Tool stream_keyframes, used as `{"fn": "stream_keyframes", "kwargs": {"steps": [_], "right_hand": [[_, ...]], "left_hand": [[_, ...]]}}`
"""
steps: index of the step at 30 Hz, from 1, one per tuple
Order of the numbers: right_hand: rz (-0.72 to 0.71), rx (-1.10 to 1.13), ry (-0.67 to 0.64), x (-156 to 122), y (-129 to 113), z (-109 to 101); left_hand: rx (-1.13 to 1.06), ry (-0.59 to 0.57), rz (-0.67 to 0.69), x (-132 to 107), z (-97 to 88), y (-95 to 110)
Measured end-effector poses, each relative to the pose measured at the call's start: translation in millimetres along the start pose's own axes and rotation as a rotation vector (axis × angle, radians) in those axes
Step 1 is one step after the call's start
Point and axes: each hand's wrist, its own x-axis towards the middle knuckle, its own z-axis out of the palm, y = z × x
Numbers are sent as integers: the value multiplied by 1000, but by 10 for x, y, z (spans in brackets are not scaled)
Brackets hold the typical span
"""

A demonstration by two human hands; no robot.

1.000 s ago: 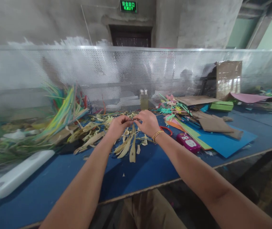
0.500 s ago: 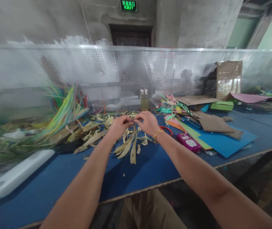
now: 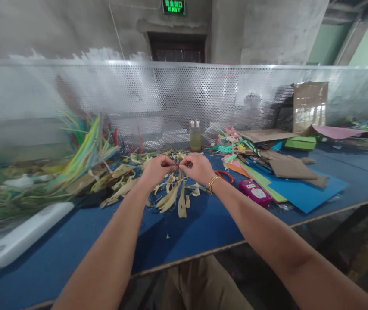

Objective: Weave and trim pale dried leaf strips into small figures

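At the middle of the table, my right hand (image 3: 199, 169) pinches the gathered upper end of a dried leaf (image 3: 182, 202), whose pale, wide end hangs toward me. My left hand (image 3: 158, 170) is closed in a pinch just left of it, fingertips a small gap from the right ones. Whatever thin thing the left fingers hold is too small to make out. More dried leaves (image 3: 122, 189) lie heaped under, behind and left of both hands. Beside my right wrist are red-handled scissors (image 3: 226, 176), partly hidden.
Colourful strips (image 3: 90, 146) stand at the left, above a white elongated device (image 3: 25, 234). Right of my hands lie a purple case (image 3: 255, 192), a blue sheet (image 3: 307, 193) and cardboard pieces (image 3: 290, 165). A bottle (image 3: 195, 137) stands before the perforated metal screen (image 3: 158, 99).
My left hand has shifted slightly left and down, opening a small gap between the fingertips. My right hand has dropped slightly, and the hanging leaf's lower end has risen a little.
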Motion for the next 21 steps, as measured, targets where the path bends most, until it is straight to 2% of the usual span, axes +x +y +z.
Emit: {"fn": "stream_keyframes", "kwargs": {"steps": [13,17,21], "right_hand": [[16,29,9,20,40,-3],[50,55,18,6,53,21],[81,105,56,-3,52,46]], "left_hand": [[40,-73,102,3,34,39],[90,-36,164,2,73,5],[144,65,204,-19,131,17]]}}
